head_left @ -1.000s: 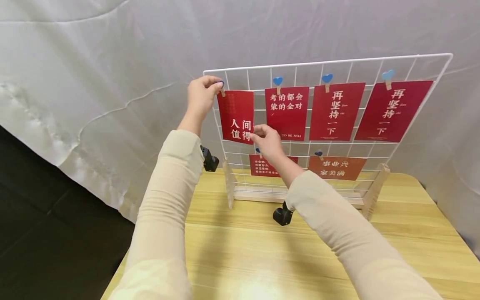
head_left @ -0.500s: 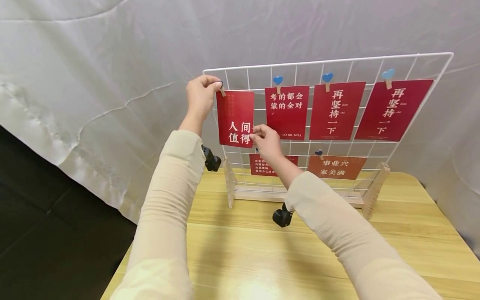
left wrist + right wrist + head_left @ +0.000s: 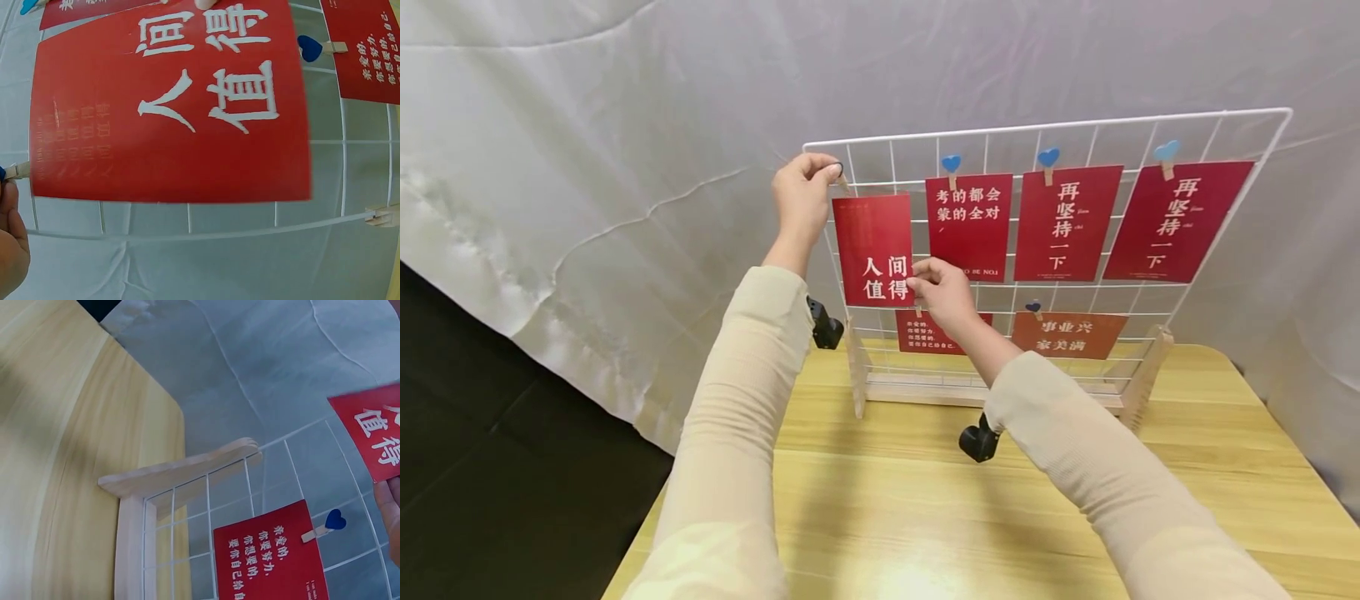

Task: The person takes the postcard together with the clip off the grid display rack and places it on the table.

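A pale curtain (image 3: 625, 125) drapes behind a wood-grain tabletop (image 3: 887, 508), a black surface (image 3: 512, 450) showing at lower left, as three red cards (image 3: 1063, 229) hang in a row from blue heart clips (image 3: 1048, 157) above a lower red card (image 3: 921, 333) and an orange card (image 3: 1070, 335), both with darker hearts (image 3: 1033, 307)

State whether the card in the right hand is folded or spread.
Spread: the head view shows the red card as one unfolded panel, its edge pinched by the right hand.

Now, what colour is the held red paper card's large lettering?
White lettering, clearest from the left wrist.
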`<act>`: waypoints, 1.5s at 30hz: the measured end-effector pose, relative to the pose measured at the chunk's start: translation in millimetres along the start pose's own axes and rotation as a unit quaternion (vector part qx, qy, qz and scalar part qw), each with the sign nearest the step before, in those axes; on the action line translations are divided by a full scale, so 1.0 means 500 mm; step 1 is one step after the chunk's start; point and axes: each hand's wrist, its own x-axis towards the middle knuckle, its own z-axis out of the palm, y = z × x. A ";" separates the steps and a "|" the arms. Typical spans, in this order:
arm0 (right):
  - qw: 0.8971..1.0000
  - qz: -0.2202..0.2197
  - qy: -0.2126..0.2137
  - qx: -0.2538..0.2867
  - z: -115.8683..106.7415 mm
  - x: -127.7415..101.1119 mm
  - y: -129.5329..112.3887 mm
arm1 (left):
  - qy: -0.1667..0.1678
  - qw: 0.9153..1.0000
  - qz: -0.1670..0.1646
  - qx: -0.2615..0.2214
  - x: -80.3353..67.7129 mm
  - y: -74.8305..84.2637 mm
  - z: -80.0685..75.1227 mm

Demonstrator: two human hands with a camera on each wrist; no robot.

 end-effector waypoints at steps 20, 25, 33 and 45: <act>1.000 0.019 -0.007 0.009 -0.038 -0.033 0.047 | 0.013 1.000 -0.013 -0.003 -0.041 -0.017 -0.016; 0.999 0.029 -0.013 0.017 -0.044 -0.047 0.057 | 0.008 0.999 -0.027 -0.019 -0.067 -0.039 -0.020; 0.999 0.026 -0.018 0.028 -0.057 -0.077 0.079 | -0.009 0.999 -0.031 -0.040 -0.109 -0.073 -0.016; 0.998 0.041 -0.010 0.036 -0.088 -0.120 0.128 | -0.045 0.995 -0.080 -0.040 -0.163 -0.142 -0.017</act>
